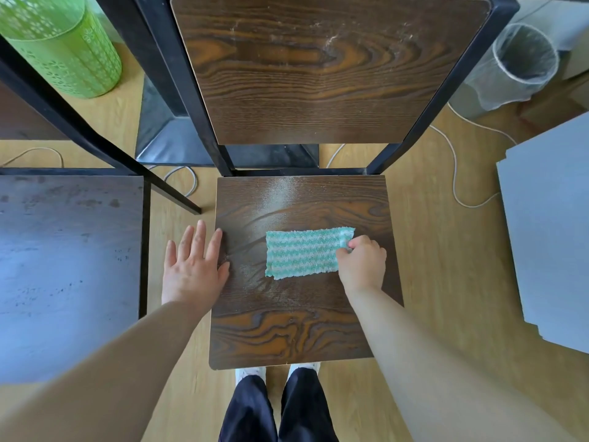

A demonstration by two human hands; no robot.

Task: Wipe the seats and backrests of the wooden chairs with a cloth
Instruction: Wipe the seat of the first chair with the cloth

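Note:
A wooden chair stands in front of me, its dark grained seat (296, 330) dusted with pale powder near the back and left. Its backrest (318, 68) rises between black metal posts and also shows dusty streaks. A green-and-white striped cloth (302, 252) lies flat on the middle of the seat. My right hand (361, 263) pinches the cloth's right end with curled fingers. My left hand (192, 266) is flat with straight fingers over the seat's left edge, thumb touching the wood.
A second dark chair seat (70, 266) stands to the left. A green perforated basket (60, 46) is at the far left, a bin with a clear liner (510, 68) at the far right, a grey board (548, 234) on the right. White cables (454, 173) lie on the floor.

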